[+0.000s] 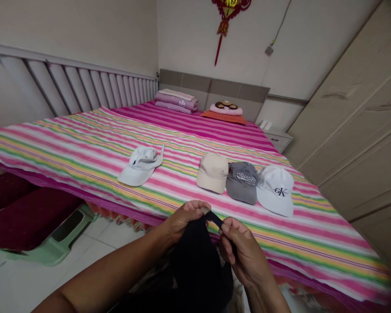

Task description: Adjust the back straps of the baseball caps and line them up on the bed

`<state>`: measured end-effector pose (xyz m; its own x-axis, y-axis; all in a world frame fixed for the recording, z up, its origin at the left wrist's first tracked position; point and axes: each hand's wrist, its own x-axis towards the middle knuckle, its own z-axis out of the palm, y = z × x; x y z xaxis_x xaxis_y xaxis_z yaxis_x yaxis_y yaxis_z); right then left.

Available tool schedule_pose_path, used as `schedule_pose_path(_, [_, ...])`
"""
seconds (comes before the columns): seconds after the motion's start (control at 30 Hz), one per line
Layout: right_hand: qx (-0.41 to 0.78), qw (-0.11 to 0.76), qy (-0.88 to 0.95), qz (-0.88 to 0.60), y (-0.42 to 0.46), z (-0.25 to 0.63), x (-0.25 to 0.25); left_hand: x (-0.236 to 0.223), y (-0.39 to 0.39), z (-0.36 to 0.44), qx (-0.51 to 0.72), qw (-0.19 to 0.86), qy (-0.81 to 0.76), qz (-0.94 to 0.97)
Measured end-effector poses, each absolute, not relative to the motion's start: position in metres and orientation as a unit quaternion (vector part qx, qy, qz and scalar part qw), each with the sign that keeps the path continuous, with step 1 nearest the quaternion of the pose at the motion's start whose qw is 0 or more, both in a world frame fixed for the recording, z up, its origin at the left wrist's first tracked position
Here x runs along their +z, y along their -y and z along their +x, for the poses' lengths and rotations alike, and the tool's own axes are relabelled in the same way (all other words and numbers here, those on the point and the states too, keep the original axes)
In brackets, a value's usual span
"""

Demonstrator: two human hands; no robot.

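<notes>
A black cap (197, 261) hangs in front of me, just short of the bed's near edge. My left hand (182, 219) pinches its rear strap near the buckle. My right hand (243, 252) pinches the other end of the same strap. On the striped bedspread (84, 143) lie a white cap (140, 165) to the left and, side by side to the right, a beige cap (212, 172), a grey cap (243, 181) and a white cap with black letters (276, 190).
Folded purple bedding (176, 101) and a pillow with a brown-and-pink soft toy (226, 111) sit at the headboard. A wardrobe (355, 130) stands on the right, a nightstand (276, 138) beside it. A green stool (57, 239) with a dark red cushion stands on the floor at left.
</notes>
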<state>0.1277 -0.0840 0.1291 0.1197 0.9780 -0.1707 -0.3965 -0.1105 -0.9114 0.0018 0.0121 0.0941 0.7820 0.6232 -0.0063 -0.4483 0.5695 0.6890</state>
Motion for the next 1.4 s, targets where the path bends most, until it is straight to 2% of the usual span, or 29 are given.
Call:
schedule_pose_path(0.4, [0.585, 0.579, 0.319, -0.47, 0.084, 0.126, 0.127, 0.098, -0.012, 0.0, 0.297, 0.877, -0.123, 0.357])
schedule_pose_path(0.97, [0.491, 0.517, 0.415, -0.565, 0.078, 0.131, 0.137, 0.111, -0.007, -0.002, 0.316, 0.858, -0.152, 0.375])
schedule_pose_path(1.4, [0.523, 0.562, 0.376, -0.519, 0.075, 0.13, 0.135, 0.113, -0.007, 0.001, 0.308, 0.857, -0.133, 0.392])
